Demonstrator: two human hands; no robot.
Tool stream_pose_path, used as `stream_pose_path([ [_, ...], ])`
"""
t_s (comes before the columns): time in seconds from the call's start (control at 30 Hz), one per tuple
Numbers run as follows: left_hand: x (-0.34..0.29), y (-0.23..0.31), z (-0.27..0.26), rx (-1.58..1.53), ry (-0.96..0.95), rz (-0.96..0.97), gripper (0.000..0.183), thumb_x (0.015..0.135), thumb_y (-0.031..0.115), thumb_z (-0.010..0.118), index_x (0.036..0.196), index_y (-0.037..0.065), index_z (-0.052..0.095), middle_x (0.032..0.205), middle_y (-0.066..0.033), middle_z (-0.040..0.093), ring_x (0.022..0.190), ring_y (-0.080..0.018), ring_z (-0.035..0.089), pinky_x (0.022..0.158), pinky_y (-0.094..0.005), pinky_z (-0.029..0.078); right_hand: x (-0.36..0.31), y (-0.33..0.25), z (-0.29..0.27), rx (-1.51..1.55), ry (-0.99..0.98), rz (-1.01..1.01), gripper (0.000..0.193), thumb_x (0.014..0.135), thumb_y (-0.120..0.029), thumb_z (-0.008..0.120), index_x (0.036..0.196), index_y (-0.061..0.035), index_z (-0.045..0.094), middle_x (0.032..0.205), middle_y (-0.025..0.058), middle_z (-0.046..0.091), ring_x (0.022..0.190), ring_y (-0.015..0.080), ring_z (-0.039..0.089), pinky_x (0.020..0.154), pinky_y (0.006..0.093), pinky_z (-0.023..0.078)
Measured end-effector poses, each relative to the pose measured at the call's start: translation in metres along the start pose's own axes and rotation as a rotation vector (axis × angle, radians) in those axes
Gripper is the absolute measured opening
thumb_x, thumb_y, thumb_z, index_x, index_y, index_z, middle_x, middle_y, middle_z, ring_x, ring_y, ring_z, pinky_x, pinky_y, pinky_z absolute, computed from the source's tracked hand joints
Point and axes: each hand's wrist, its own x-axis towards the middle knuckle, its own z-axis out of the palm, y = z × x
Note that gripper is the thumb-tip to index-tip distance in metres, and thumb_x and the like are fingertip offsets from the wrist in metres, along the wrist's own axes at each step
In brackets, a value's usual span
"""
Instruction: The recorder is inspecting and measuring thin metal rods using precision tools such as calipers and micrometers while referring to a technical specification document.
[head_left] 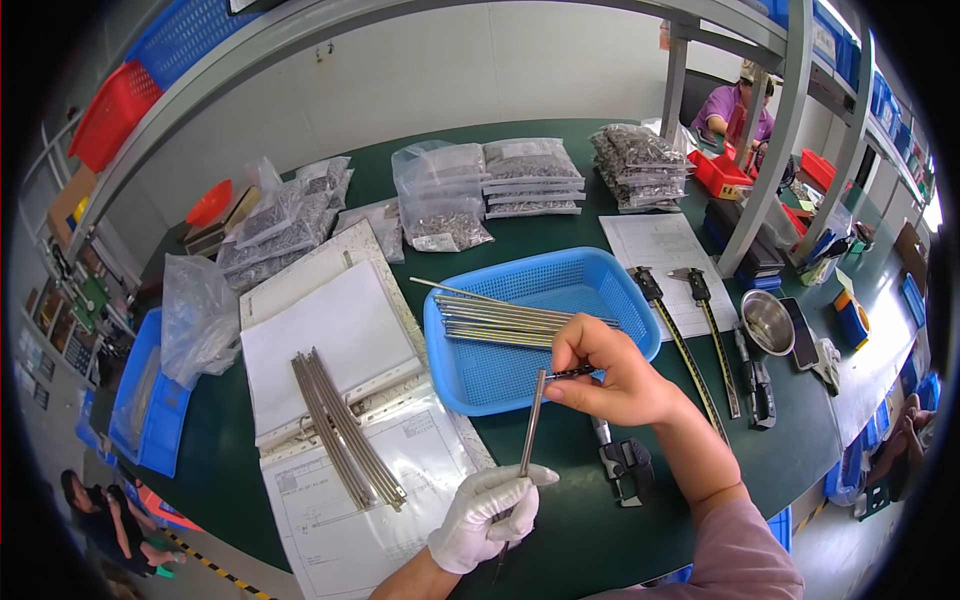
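My left hand (488, 515), in a white glove, is closed round a thin metal rod (532, 420) that stands slightly tilted. Bare, my right hand (620, 378) pinches a slim dark tool (572, 372), its tip at the rod's upper end. I cannot tell whether the tip is inside the rod. Behind the right hand, a blue perforated basket (450, 385) holds several metal rods (500, 315). More rods (335, 420) lie in two bunches across an open binder (425, 455) left of my gloved hand. A black micrometer (627, 468) rests below my right wrist.
Bags of small metal parts (530, 175) are stacked along the back. Two calipers (700, 290), a metal bowl (768, 322), a phone (800, 333) and another micrometer (760, 390) lie right. A grey shelf post (770, 150) rises there; a person (735, 110) sits beyond.
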Motion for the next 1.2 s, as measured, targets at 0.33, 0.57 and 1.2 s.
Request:
stream_pose_path([
  [0.33,-0.001,0.0,-0.001,-0.027,-0.028,0.031,0.031,0.094,0.018,0.048,0.113,-0.005,0.054,0.061,0.0001,0.044,0.044,-0.0052,0.033,0.042,-0.0206,0.029,-0.003,0.004,-0.004,-0.073,-0.013,0.002,0.015,0.087,-0.013,0.06,0.092,0.0007,0.055,0.074,0.0037,0.054,0.066,0.0098,0.049,0.06,0.0254,0.041],
  [0.57,-0.006,0.026,-0.002,-0.063,0.096,0.252,0.032,0.094,0.02,0.048,0.114,-0.005,0.053,0.06,0.0021,0.043,0.043,-0.0039,0.03,0.04,-0.019,0.023,-0.001,0.005,-0.004,-0.208,0.087,0.053,0.011,0.083,-0.009,0.062,0.08,0.0003,0.057,0.065,0.0019,0.05,0.057,0.007,0.042,0.049,0.0244,0.033],
  [1.2,-0.019,0.124,-0.129,0.916,1.336,0.402,0.063,0.082,0.027,0.059,0.132,-0.004,0.038,0.13,-0.0204,0.044,0.119,-0.0277,0.043,0.098,-0.035,0.033,-0.008,-0.016,-0.027,-0.314,0.281,-0.144,0.012,0.081,-0.01,0.063,0.077,-0.0002,0.057,0.055,-0.0006,0.047,0.048,0.0043,0.036,0.043,0.0226,0.025],
])
